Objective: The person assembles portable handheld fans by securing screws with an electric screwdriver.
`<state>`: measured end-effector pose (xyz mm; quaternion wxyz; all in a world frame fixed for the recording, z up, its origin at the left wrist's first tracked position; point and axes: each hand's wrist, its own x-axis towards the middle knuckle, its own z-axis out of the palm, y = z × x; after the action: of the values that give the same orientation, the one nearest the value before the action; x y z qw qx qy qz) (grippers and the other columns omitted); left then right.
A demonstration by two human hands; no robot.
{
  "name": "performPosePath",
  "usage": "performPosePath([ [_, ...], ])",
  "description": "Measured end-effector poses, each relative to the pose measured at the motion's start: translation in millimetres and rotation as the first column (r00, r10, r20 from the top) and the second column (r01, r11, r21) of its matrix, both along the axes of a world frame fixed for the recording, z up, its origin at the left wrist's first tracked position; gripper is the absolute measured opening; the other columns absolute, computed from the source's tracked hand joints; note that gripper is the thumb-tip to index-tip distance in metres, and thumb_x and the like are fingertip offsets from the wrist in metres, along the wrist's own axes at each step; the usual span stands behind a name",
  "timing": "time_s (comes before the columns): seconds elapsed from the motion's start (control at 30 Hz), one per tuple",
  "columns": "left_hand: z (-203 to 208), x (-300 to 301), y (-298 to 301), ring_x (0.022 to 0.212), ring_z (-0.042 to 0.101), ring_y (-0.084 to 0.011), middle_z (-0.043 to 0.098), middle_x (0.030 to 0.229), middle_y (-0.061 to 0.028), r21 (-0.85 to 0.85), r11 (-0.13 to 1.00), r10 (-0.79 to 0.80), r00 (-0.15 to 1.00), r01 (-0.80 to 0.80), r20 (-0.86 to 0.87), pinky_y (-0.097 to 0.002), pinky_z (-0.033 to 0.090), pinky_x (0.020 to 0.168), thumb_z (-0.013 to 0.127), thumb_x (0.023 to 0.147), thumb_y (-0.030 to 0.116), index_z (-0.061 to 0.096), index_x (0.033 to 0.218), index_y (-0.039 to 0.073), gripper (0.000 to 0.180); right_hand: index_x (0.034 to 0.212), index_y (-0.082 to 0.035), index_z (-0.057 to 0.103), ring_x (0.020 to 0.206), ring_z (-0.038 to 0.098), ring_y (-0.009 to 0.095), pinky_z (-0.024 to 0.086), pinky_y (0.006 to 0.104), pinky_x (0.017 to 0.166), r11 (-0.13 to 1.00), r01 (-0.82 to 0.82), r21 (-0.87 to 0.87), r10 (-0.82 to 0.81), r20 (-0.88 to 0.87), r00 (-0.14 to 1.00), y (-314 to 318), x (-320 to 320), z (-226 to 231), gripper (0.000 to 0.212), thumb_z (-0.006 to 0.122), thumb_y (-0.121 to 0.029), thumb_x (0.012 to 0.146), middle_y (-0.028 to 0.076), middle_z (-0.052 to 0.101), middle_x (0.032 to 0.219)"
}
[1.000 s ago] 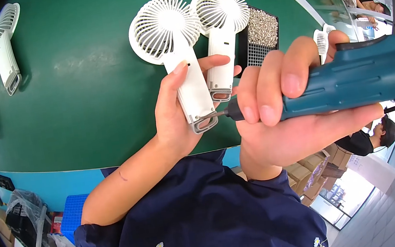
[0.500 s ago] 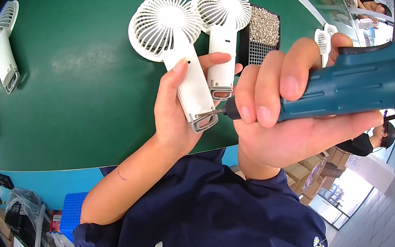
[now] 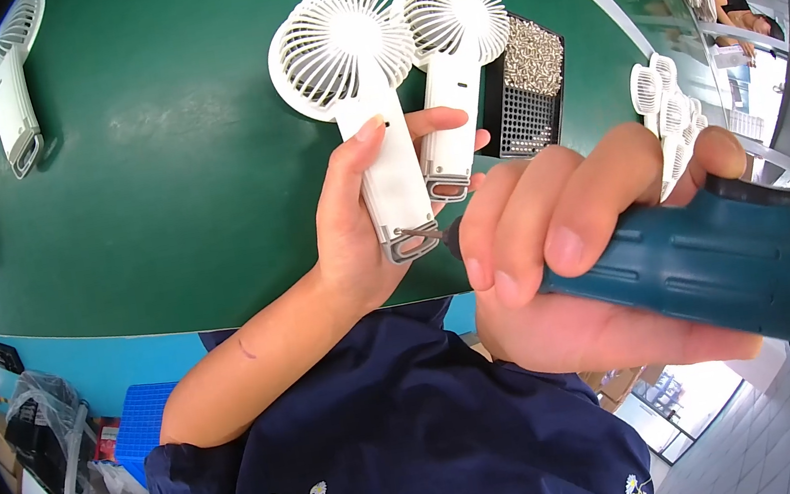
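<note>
My left hand (image 3: 343,219) is closed round a white handheld fan (image 3: 388,162), its thumb on the handle. A second white handheld fan (image 3: 451,123) lies just right of it, between the fingers of the same hand. Both fans have round slatted heads pointing away from me and grey loops at their near ends. In my right hand (image 3: 581,241) is a blue-green electric screwdriver (image 3: 720,257), gripped with the fingers wrapped round its body. Its thin bit slants to the left and meets the near end of the first fan's handle, by a small hole. Whether a screw sits there I cannot tell.
A black tray (image 3: 526,87) with many small silver screws stands behind the second fan on the green table (image 3: 177,207). More white fans (image 3: 15,113) lie at the far left, and several others (image 3: 669,112) at the right. Another person (image 3: 744,14) is in the far right background.
The screwdriver's rear has swung downward, so the tool now tilts, with its bit still at the handle's end. Both fans and my left hand have shifted slightly right. More fans show at the right.
</note>
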<state>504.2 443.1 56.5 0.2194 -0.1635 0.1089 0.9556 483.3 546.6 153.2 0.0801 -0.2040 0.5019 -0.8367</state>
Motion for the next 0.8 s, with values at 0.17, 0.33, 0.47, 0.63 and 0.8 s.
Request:
performPosePath([
  [0.17,-2.3,1.4,-1.8,0.086,0.059,-0.0164,0.060,0.111,-0.0187,0.001,0.999,-0.035,0.999,0.035,-0.001,-0.0300,0.045,0.082,0.034,0.090,0.052,0.056,0.118,0.000,0.062,0.128,-0.013,0.032,0.068,0.052,0.029,0.039,0.0454,0.072,0.992,-0.125,-0.004,0.125,0.057,0.991,7.2,-2.9,3.1,0.042,0.042,-0.031,0.091,0.021,0.052,0.089],
  [0.33,-4.8,2.0,-3.8,0.085,0.058,-0.0150,0.060,0.110,-0.0168,-0.015,0.999,-0.043,0.999,0.043,-0.009,-0.0286,0.045,0.079,0.034,0.091,0.052,0.056,0.117,0.002,0.061,0.121,-0.016,0.037,0.075,0.053,0.032,0.038,0.0508,0.087,0.966,-0.257,-0.017,0.257,0.112,0.960,8.4,-6.0,4.5,0.029,0.043,-0.010,0.093,0.025,0.054,0.090],
  [0.47,-2.6,2.7,-0.9,0.086,0.057,-0.0145,0.060,0.110,-0.0143,0.049,0.998,-0.050,0.998,0.048,0.043,-0.0294,0.045,0.079,0.035,0.091,0.051,0.056,0.116,0.004,0.057,0.117,-0.015,0.038,0.070,0.052,0.031,0.038,0.0492,0.079,0.986,-0.166,0.001,0.165,0.087,0.982,-4.8,1.8,1.8,0.029,0.045,-0.022,0.090,0.023,0.053,0.086],
  [0.63,-5.1,3.2,-0.4,0.089,0.057,-0.0156,0.058,0.112,-0.0129,0.076,0.995,-0.067,0.997,0.063,0.043,-0.0317,0.045,0.080,0.037,0.091,0.050,0.055,0.114,0.006,0.053,0.111,-0.012,0.039,0.053,0.048,0.027,0.039,0.0425,0.051,0.990,0.138,0.016,-0.138,-0.030,0.990,-31.0,10.4,-3.8,0.060,0.050,-0.062,0.080,0.016,0.049,0.076],
  [0.8,-2.0,5.1,-0.7,0.090,0.057,-0.0178,0.057,0.114,-0.0143,0.101,0.994,-0.052,0.998,0.048,0.034,-0.0335,0.044,0.083,0.036,0.092,0.049,0.054,0.115,0.005,0.053,0.115,-0.013,0.039,0.059,0.049,0.028,0.040,0.0422,0.055,0.996,0.080,0.027,-0.079,-0.039,0.996,-21.9,15.3,0.0,0.050,0.050,-0.049,0.083,0.016,0.050,0.081],
])
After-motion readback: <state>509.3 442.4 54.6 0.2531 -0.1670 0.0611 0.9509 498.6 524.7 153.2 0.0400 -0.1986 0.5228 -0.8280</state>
